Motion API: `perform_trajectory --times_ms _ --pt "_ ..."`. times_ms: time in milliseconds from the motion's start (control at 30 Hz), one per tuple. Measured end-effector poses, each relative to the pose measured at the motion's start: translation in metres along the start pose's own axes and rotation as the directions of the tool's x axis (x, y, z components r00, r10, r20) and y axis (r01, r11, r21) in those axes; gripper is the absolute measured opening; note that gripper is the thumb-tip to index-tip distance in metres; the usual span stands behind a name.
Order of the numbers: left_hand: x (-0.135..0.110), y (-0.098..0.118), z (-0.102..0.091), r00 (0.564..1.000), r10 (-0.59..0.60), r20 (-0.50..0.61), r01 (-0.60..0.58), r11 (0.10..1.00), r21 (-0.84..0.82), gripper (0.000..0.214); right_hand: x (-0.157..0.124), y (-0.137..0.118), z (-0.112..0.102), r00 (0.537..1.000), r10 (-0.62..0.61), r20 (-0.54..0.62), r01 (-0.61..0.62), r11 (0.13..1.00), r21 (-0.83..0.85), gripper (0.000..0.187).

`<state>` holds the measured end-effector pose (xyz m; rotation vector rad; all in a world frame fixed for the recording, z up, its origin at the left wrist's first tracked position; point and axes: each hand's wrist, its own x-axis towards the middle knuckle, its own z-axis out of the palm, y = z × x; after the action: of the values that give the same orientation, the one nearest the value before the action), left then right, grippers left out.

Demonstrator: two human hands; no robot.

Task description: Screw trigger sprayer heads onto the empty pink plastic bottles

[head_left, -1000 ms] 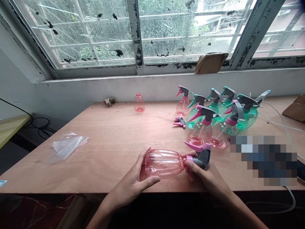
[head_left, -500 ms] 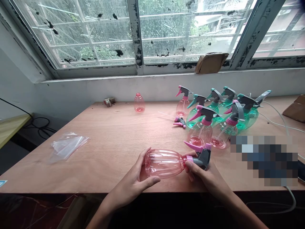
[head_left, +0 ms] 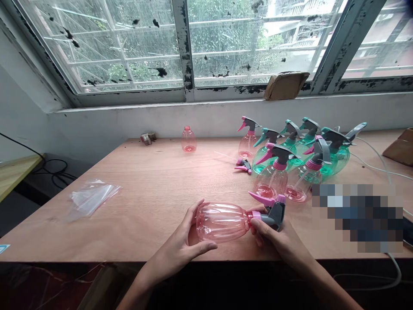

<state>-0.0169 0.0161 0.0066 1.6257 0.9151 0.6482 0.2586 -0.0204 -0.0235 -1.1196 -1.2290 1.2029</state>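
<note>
A clear pink spray bottle (head_left: 222, 221) lies on its side near the front edge of the wooden table (head_left: 155, 193). My left hand (head_left: 182, 243) wraps round its base. My right hand (head_left: 274, 239) pinches the pink collar and grey trigger head (head_left: 274, 212) at the bottle's neck. Both hands are closed on the bottle.
Several assembled pink and green spray bottles (head_left: 290, 159) stand at the right. A loose trigger head (head_left: 243, 165) lies beside them, and a capless pink bottle (head_left: 188, 139) stands at the back. A clear plastic bag (head_left: 92, 196) lies at the left. A cardboard box (head_left: 400, 146) and white cable (head_left: 380, 168) are far right.
</note>
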Motion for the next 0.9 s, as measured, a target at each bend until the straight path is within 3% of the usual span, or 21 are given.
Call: perform_trajectory --times_ms 567,767,900 --pt "-0.0007 0.0029 0.0010 0.999 0.039 0.010 -0.040 0.992 0.123 0.102 -0.0002 -0.0065 0.0011 0.999 0.004 0.033 -0.001 0.998 -0.070 0.032" --pt "-0.0010 0.0020 -0.0023 0.999 0.032 0.015 -0.032 0.998 0.047 0.074 0.0013 -0.0051 0.0017 0.998 -0.009 0.059 0.014 0.997 -0.079 0.031" --pt "-0.0006 0.0008 -0.0023 1.000 0.025 -0.002 -0.025 0.999 0.027 0.074 0.0017 -0.0048 0.0017 0.998 -0.020 0.065 0.024 0.997 -0.070 0.030"
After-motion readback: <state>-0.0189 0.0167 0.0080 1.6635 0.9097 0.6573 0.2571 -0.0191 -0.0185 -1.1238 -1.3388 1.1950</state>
